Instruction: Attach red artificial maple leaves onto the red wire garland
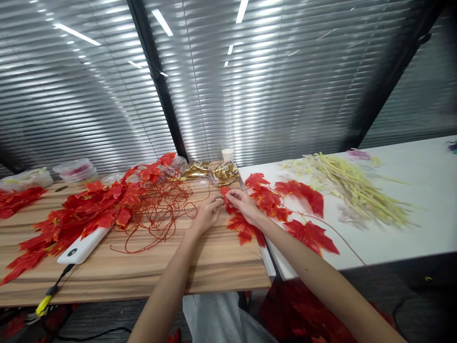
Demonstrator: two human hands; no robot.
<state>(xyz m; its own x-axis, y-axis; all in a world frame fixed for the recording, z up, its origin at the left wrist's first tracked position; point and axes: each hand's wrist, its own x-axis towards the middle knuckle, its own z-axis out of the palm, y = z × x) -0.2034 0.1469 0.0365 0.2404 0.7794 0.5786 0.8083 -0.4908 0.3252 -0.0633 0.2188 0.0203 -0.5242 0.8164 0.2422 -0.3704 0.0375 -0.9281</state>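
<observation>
My right hand is closed in a pinch on a red artificial maple leaf. Facing it, my left hand has its fingers curled together at the leaf's left edge; what lies in them is hidden. A loose tangle of thin red cord spreads left of my left hand, and strands run up close to it. More red maple leaves, strung on a red cord, lie beside and under my right forearm, across the joint between the two tables.
At left, a heap of red leaves partly covers a white power strip on the wooden table. Gold foil packets and a paper cup stand behind my hands. Yellow stems lie on the white table.
</observation>
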